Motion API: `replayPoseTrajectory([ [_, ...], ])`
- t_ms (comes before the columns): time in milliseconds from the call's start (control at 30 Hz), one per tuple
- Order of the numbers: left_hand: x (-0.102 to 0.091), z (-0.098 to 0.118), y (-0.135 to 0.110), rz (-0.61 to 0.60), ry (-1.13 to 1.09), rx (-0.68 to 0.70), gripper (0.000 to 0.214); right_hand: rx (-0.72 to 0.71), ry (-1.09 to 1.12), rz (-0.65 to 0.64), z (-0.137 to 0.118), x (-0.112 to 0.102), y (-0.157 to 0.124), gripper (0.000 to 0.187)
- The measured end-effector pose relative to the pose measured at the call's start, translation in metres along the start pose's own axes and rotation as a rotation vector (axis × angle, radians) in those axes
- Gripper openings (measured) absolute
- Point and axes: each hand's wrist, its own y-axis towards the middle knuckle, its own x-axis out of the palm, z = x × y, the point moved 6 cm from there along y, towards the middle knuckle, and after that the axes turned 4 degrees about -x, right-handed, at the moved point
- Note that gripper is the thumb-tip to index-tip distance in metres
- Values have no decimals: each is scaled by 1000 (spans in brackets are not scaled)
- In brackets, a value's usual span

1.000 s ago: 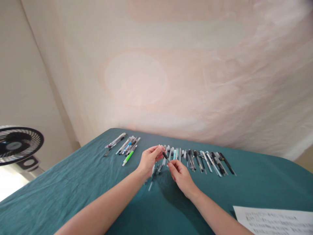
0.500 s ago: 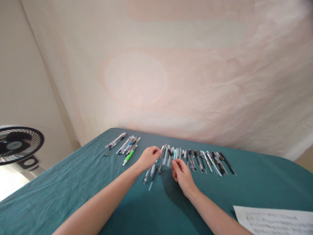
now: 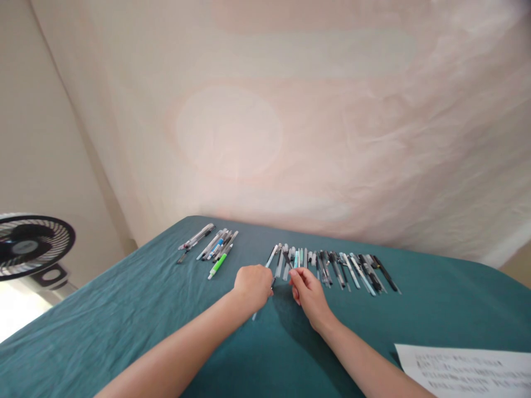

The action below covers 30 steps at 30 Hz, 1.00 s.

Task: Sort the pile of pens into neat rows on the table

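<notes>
A long row of pens [image 3: 340, 271] lies across the teal tablecloth [image 3: 124, 320]. My right hand [image 3: 309, 293] pinches a small black pen part [image 3: 287, 258], its tip resting among the pens at the row's left end. My left hand [image 3: 253, 286] is curled, knuckles up, over the loose pens lying in front of the row, and covers most of them. One thin pen [image 3: 255, 315] sticks out below it. What the left fingers hold, if anything, is hidden.
A second, smaller group of pens [image 3: 215, 246], with a green one, lies at the far left of the table. A printed sheet of paper [image 3: 464, 370] sits at the near right. A black fan [image 3: 29, 246] stands left of the table. A pale cloth hangs behind.
My left hand has dropped from in front of the row down onto the loose pens. My right hand has moved the black part forward into the row.
</notes>
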Motion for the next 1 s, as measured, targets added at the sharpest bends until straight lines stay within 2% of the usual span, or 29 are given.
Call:
replayPoseTrajectory([
  [433,11,0,4,12,7,6,25,11,-16,-5,0,0,0,27],
  [800,10,-1,4,-4,2,-13,27,22,3,-6,-3,1,0,27],
  [900,8,-7,5,44,-52,-19,24,18,12,-5,-2,1,0,27],
  [1000,1,-15,10,157,-254,38,29,10,19,-11,-1,1,0,27],
])
